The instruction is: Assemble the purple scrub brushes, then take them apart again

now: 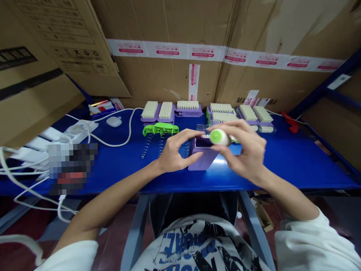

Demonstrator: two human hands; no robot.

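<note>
On the blue table in front of me stands a purple open-topped plastic box (202,160). My left hand (178,151) grips its left side, with the thumb along the front and the fingers at the back rim. Between the thumb and fingers of my right hand (246,151) is a small white bottle-like piece with a light green end (218,137). It is tilted, green end towards me, over the right part of the box's rim. Just left of the box lies a bright green plastic strip (160,129), with several metal springs (147,146) in front of it.
Purple-backed brushes with cream bristles (165,110) line the table's back edge against cardboard (172,80). At the left are a white mouse (114,121), a power strip (79,129), cables and a blurred-out patch. A red object (290,122) lies at the far right.
</note>
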